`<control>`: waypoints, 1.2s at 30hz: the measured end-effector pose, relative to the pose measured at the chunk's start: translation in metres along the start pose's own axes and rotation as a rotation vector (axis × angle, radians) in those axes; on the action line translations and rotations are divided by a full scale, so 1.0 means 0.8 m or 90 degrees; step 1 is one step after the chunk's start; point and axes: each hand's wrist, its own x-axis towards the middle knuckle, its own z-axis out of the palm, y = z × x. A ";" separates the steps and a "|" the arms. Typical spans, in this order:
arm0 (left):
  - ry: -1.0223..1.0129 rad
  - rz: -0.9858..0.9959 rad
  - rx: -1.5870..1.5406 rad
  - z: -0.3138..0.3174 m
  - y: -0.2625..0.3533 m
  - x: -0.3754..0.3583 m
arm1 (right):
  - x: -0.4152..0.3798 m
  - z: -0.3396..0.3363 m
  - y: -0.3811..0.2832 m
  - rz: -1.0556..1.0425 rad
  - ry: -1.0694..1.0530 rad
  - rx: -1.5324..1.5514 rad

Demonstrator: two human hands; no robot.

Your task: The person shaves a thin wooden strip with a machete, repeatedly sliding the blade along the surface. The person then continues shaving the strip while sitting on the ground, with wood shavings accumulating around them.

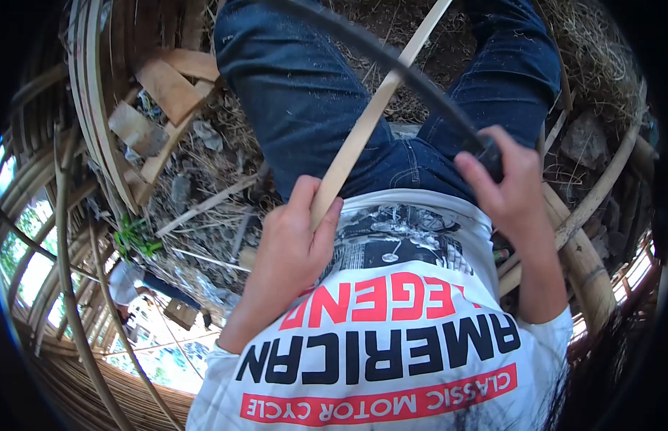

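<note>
A long pale bamboo strip [366, 128] slants up and away from my left hand [294, 237], whose thumb and fingers pinch its lower end. My right hand [507, 183] is wrapped round the dark handle of a machete [438, 97]. The long dark blade runs to the upper left, over my thighs, and overlaps the strip partway along its length. Motion slightly blurs the blade and the right hand. The jeans [305, 93] and the printed white shirt [377, 359] are my own.
Curved bamboo slats [90, 108] rise on the left, with wood offcuts [169, 90] beside them. Rubble and dry litter [204, 183] cover the ground. Bamboo poles [585, 266] stand at the right. Another person [125, 284] is partly visible at lower left.
</note>
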 end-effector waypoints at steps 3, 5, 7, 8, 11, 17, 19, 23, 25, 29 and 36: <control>-0.013 0.004 -0.010 -0.004 0.003 -0.001 | 0.017 -0.008 0.018 0.087 0.045 0.000; -0.052 -0.048 0.009 -0.006 0.012 0.005 | 0.008 0.006 0.003 0.090 0.020 0.060; -0.043 -0.042 0.002 -0.008 0.009 0.006 | -0.011 0.026 -0.008 0.023 0.008 0.088; -0.028 -0.023 0.005 -0.010 0.009 0.006 | -0.016 0.027 -0.009 -0.007 0.000 0.067; -0.007 -0.024 0.003 -0.009 0.007 0.000 | -0.009 0.013 0.003 0.001 -0.021 0.069; -0.037 -0.031 -0.028 -0.007 0.007 0.003 | -0.002 0.012 -0.013 0.089 -0.030 0.131; -0.037 -0.038 -0.046 -0.011 0.008 0.005 | -0.018 0.026 -0.014 -0.004 -0.069 0.091; -0.049 -0.055 -0.069 -0.018 0.002 -0.002 | 0.006 0.010 0.008 -0.005 0.002 0.066; -0.057 -0.048 -0.077 -0.014 0.004 -0.001 | 0.024 0.001 0.021 0.089 0.040 0.062; -0.099 -0.087 -0.121 -0.010 0.006 0.004 | 0.003 0.022 -0.003 0.056 0.013 0.130; -0.100 -0.101 -0.127 -0.023 0.006 -0.003 | 0.023 -0.003 0.022 0.079 0.008 0.021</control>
